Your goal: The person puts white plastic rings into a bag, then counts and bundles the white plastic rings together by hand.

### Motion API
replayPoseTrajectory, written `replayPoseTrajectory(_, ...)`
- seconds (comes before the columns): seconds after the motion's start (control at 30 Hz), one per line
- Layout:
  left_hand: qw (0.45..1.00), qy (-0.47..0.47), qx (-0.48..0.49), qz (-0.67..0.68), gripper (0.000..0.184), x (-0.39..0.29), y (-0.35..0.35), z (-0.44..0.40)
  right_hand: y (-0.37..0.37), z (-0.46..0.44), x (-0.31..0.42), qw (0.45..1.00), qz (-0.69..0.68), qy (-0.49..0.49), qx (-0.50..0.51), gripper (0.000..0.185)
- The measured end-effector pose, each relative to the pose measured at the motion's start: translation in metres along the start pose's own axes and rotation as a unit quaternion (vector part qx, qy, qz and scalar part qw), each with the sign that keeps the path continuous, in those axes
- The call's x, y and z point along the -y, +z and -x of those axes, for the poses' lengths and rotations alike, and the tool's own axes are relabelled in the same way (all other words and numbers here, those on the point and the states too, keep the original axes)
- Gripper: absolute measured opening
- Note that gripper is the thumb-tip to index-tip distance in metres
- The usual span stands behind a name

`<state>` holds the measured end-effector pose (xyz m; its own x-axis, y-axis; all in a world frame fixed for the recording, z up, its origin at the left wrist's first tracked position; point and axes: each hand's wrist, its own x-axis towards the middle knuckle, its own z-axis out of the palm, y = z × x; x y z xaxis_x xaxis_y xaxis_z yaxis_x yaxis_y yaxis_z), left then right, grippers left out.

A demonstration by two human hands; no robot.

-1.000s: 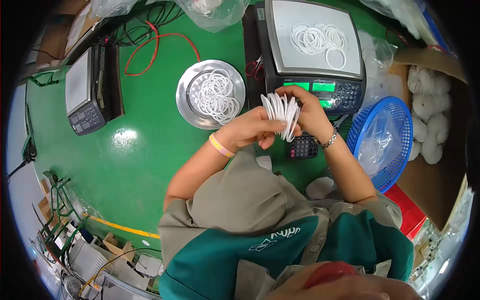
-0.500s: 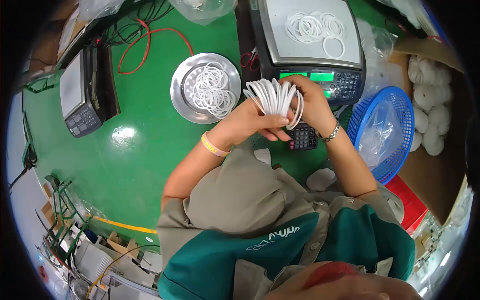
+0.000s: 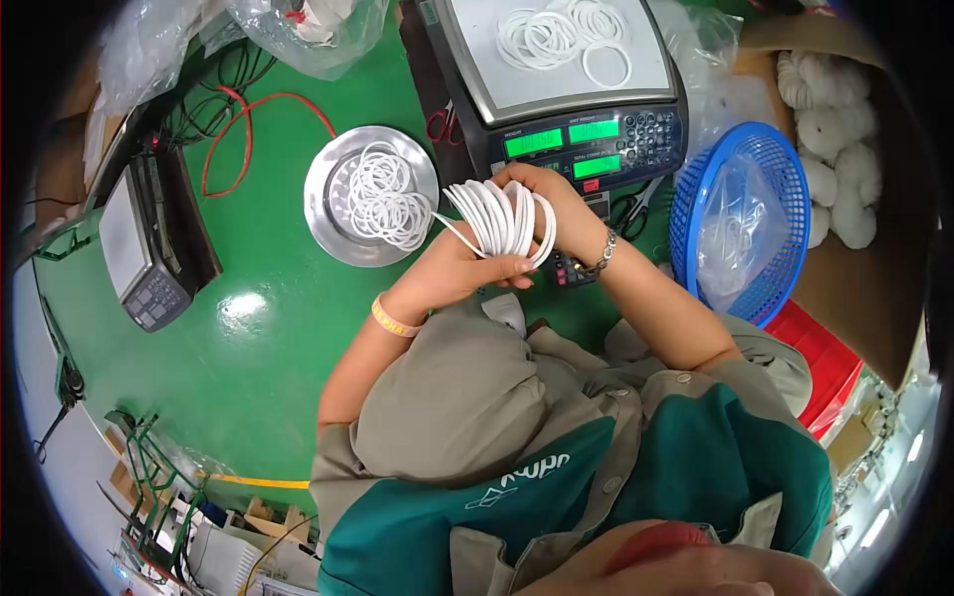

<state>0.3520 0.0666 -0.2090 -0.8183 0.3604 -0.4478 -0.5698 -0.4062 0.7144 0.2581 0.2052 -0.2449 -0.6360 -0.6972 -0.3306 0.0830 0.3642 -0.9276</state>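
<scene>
A thick bundle of thin white rings (image 3: pixel 497 219) is fanned out between my two hands, in front of my chest. My left hand (image 3: pixel 457 263) grips it from below left, thumb pressed across the rings. From the right, my right hand (image 3: pixel 556 204) closes around the far side of the bundle; some of its fingers are hidden behind the rings. Just beyond my hands stands a counting scale (image 3: pixel 596 144) with lit green displays, and more white rings (image 3: pixel 547 40) lie on its pan. To the left, a round metal plate (image 3: pixel 323 204) holds a heap of similar rings (image 3: pixel 383 199).
A blue basket (image 3: pixel 686 214) with a plastic bag stands at right, beside a cardboard box (image 3: pixel 855 298) of bundled white items. Scissors (image 3: pixel 636 211) and a partly covered calculator (image 3: pixel 568 272) lie by the scale. Red-handled scissors (image 3: pixel 442 124) and a second scale (image 3: pixel 139 238) are left.
The whole view has shifted, so the table things appear further left. My hands still hold the ring bundle, now turned slightly, and more of the scale's display panel shows.
</scene>
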Motion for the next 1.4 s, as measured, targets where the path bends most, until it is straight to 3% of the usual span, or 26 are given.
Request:
replayPoseTrajectory(0.03,0.999,0.033,-0.001,0.038,0.022,0.002,0.001,-0.001,0.0,0.0,-0.001,1.0,-0.009,-0.002,-0.003,0.017)
replayPoseTrajectory(0.07,0.996,0.088,-0.004,-0.032,0.023,0.011,-0.005,-0.004,0.0,0.0,-0.005,1.0,-0.023,0.011,-0.007,0.017)
replayPoseTrajectory(0.13,0.999,0.028,-0.035,0.019,0.024,0.004,-0.002,0.0,-0.004,0.001,0.0,0.997,-0.055,0.045,0.005,0.016)
replayPoseTrajectory(0.23,0.997,0.044,-0.061,0.025,0.024,0.0,-0.004,0.0,-0.006,0.009,0.008,0.997,-0.08,0.002,-0.02,0.029)
replayPoseTrajectory(0.3,0.994,0.068,-0.064,0.057,0.022,-0.005,-0.001,0.002,-0.006,0.012,0.016,0.981,-0.188,0.037,-0.03,0.039)
replayPoseTrajectory(0.37,0.99,0.07,-0.088,0.081,0.019,-0.009,0.002,0.003,-0.007,0.017,0.009,0.986,-0.142,-0.026,-0.078,0.043)
replayPoseTrajectory(0.4,0.99,0.06,-0.101,0.082,0.017,-0.011,0.002,0.004,-0.011,0.022,0.019,0.988,-0.006,-0.107,-0.113,0.045)
replayPoseTrajectory(0.47,0.989,0.057,-0.115,0.076,0.013,-0.012,0.001,0.005,-0.014,0.026,0.019,0.965,0.07,-0.219,-0.128,0.043)
replayPoseTrajectory(0.6,0.988,0.061,-0.12,0.077,0.012,-0.016,0.003,0.007,-0.016,0.029,0.028,0.944,0.122,-0.278,-0.126,0.029)
replayPoseTrajectory(0.77,0.988,0.084,-0.111,0.07,0.015,-0.015,0.002,0.007,-0.015,0.026,0.032,0.917,0.185,-0.31,-0.167,0.022)
replayPoseTrajectory(1.0,0.988,0.082,-0.118,0.064,0.012,-0.013,0.0,0.008,-0.014,0.026,0.027,0.924,0.17,-0.293,-0.18,0.019)
replayPoseTrajectory(1.03,0.988,0.088,-0.112,0.06,0.013,-0.012,0.0,0.008,-0.014,0.023,0.028,0.905,0.193,-0.331,-0.184,0.023)
replayPoseTrajectory(1.17,0.987,0.093,-0.106,0.071,0.015,-0.012,0.001,0.009,-0.011,0.024,0.033,0.92,0.185,-0.31,-0.149,0.038)
replayPoseTrajectory(1.4,0.986,0.115,-0.1,0.07,0.014,-0.013,0.002,0.011,-0.009,0.025,0.031,0.928,0.165,-0.302,-0.141,0.036)
